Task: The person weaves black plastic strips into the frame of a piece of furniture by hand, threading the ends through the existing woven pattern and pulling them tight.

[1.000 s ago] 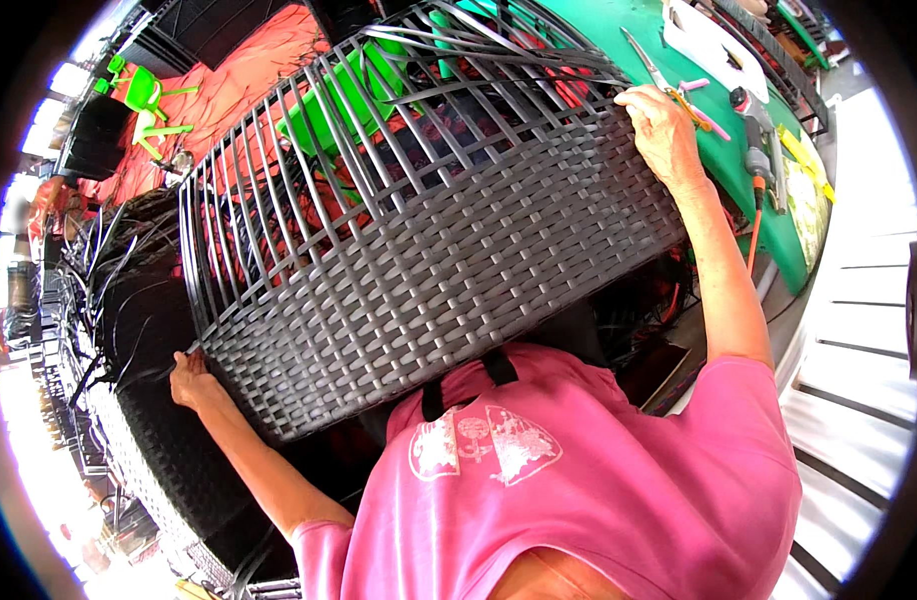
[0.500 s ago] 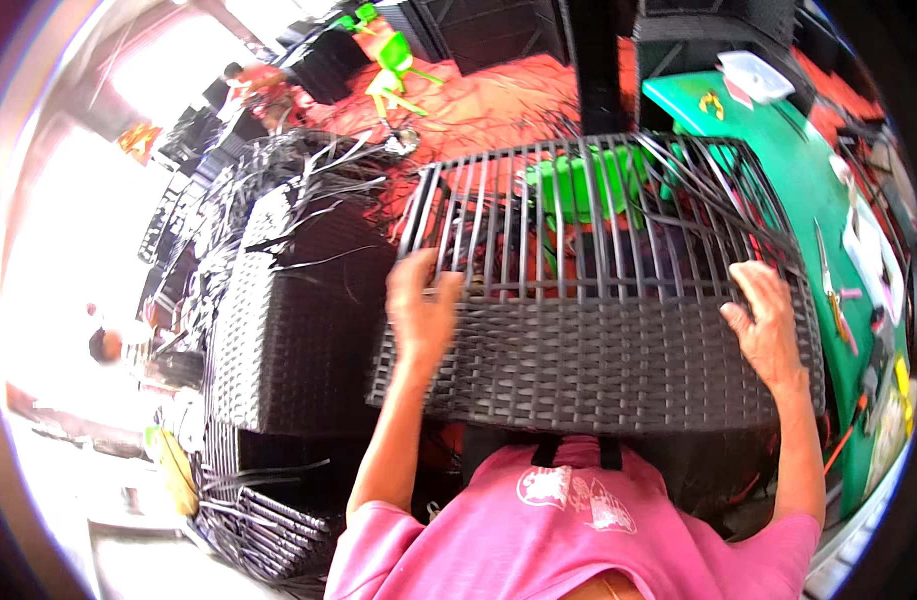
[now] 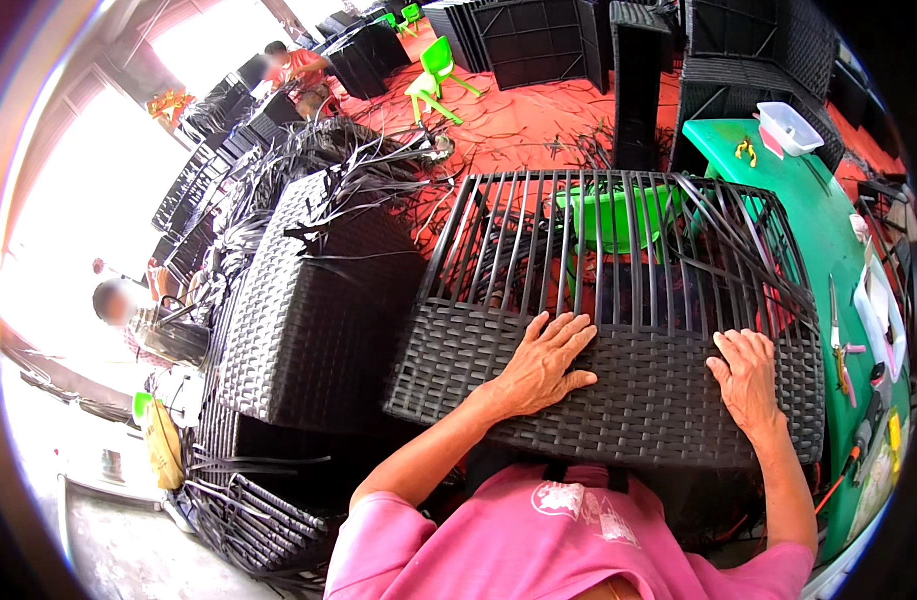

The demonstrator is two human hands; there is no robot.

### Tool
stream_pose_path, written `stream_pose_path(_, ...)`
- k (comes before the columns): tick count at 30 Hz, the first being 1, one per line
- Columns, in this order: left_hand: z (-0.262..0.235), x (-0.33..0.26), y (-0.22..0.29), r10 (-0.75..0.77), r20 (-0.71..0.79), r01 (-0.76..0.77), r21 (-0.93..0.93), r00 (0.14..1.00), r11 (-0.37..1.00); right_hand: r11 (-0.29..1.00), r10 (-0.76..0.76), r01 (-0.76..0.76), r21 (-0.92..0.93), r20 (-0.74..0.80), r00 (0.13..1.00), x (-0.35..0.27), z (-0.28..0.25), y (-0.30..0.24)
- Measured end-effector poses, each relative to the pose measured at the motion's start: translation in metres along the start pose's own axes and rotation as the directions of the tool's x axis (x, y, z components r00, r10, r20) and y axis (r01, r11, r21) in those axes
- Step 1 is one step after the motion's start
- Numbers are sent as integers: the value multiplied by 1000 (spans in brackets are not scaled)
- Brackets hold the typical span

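Note:
A large black frame (image 3: 619,300) lies in front of me, its near half covered in dark woven wicker (image 3: 639,400) and its far half still bare upright strips. My left hand (image 3: 544,362) rests flat on the woven part, fingers spread. At the woven part's right side my right hand (image 3: 749,378) presses palm down, fingers together. Neither hand holds anything. Loose black strips (image 3: 749,250) trail off the frame's right corner.
A finished woven block (image 3: 314,310) stands at the left with more woven pieces below it. A green table (image 3: 829,250) at the right carries pliers, tools and a white tray (image 3: 789,125). Green plastic chairs (image 3: 439,65) stand on the red floor; people sit far left.
The frame has been turned and laid flatter in front of me. My left hand came up from the lower left edge onto the woven face; my right hand came down from the top edge.

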State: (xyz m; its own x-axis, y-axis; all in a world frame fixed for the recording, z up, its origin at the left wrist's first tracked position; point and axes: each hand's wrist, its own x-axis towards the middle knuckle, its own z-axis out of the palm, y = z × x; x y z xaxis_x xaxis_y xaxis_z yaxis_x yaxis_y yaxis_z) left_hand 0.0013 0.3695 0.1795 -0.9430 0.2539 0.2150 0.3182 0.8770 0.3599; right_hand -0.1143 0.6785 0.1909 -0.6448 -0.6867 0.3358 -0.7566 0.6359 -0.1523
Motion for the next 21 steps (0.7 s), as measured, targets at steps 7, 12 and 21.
stream_pose_path(7,-49,-29,-59,-362,-153,388,213,920,897,978,-203,204,31,-32,979,47,9,-54)
stream_pose_path(12,-50,-75,-92,-433,-80,438,275,898,856,988,-127,116,103,111,986,41,24,-67)
stream_pose_path(21,-54,-79,-95,-194,-206,269,457,959,848,990,61,-70,-126,-76,995,2,-5,-1)
